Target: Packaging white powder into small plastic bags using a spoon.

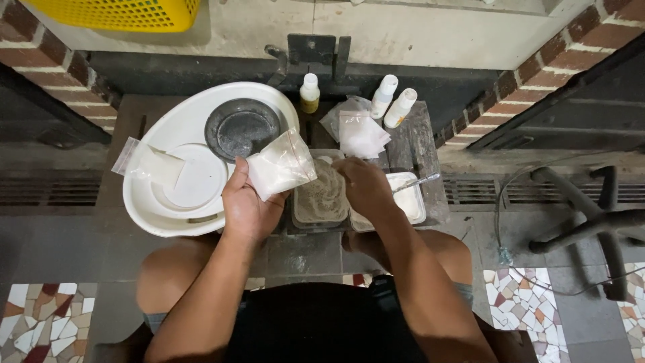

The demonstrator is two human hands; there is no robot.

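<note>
A: What is the left hand (247,205) doing?

B: It is gripping a small clear plastic bag of white powder (281,165), fingers curled shut around the bag's lower edge, and holding it up tilted over the near side of the dark work surface (282,252). The bag is hanging just left of a rectangular tray of greyish powder (321,193).

A: And the right hand (363,187)?

B: It is hovering over the gap between that tray and a second tray of white powder (406,198) on its right. The fingers are bent downward and closed, but I cannot tell what they are pinching. A metal spoon handle (418,181) is sticking out to the right, just beside the hand; whether the hand is holding it is not clear.

A: What is lying around them?

B: To the left, a big white oval basin (171,124) is holding a dark round dish (242,129) and a white lid (195,178), with another flat bag (151,165) lying over its left part. On the far side, three small bottles (384,97) are standing, one with a yellowish body (310,94), and a stack of empty clear bags (359,134) is lying near them. A yellow basket (121,13) is showing at the far left.
</note>
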